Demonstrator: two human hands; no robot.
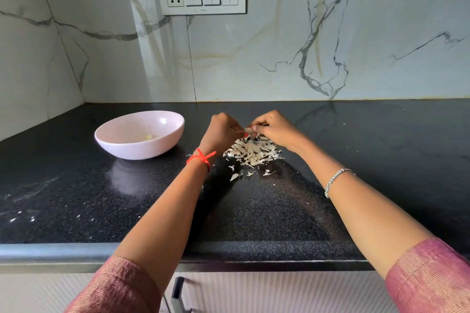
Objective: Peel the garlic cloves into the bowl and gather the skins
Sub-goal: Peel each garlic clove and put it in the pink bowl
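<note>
– Pink sleeves [119,284] come closest in the head view. Where is the work going on?
– To the right of the bowl [137,150], well apart from it. Both hands meet there. The left hand [221,132] has its fingers curled and pinches one end of a garlic clove [248,130], and the right hand [273,129] pinches the other end.
– How will that clove handle?
– Probably light, small and firm, and slippery once bare. Its skin looks dry and papery, apt to tear in shreds. A nail worked in at the tip, where skin lifts, seems the best hold.
– And its look?
– Pale, and mostly hidden by fingertips. How much skin remains cannot be told.
– The rest?
– The skins [251,151] lie in a loose whitish heap on the dark counter [76,198], right of the bowl, with a few stray flakes around it. One peeled clove [148,137], yellowish, lies inside the bowl, which is pale pink and shallow.
</note>
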